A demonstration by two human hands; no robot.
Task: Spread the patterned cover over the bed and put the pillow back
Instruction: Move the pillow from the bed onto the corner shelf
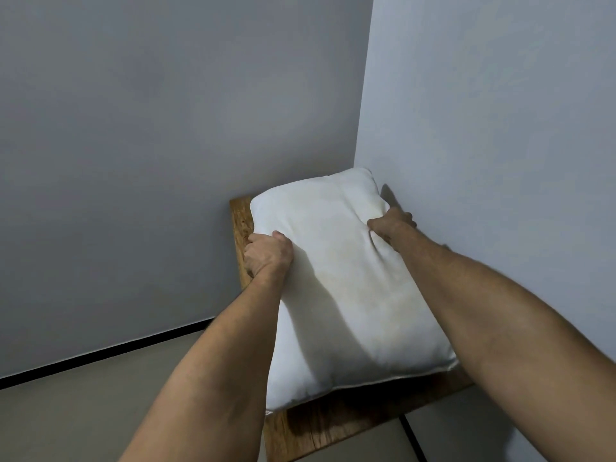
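A plain white pillow (346, 288) lies on a brown wooden surface (326, 425) set into the corner of the room. My left hand (266, 253) grips the pillow's left edge with curled fingers. At the right edge, close to the wall, my right hand (391, 228) pinches the pillow and the fabric puckers under it. Both forearms reach in from the bottom of the view. No bed or patterned cover is in sight.
Two pale grey walls (166, 145) meet in a corner just behind the pillow. A beige floor (83, 411) with a black skirting line runs along the left wall. The wooden surface's left rim (240, 228) sticks out beside my left hand.
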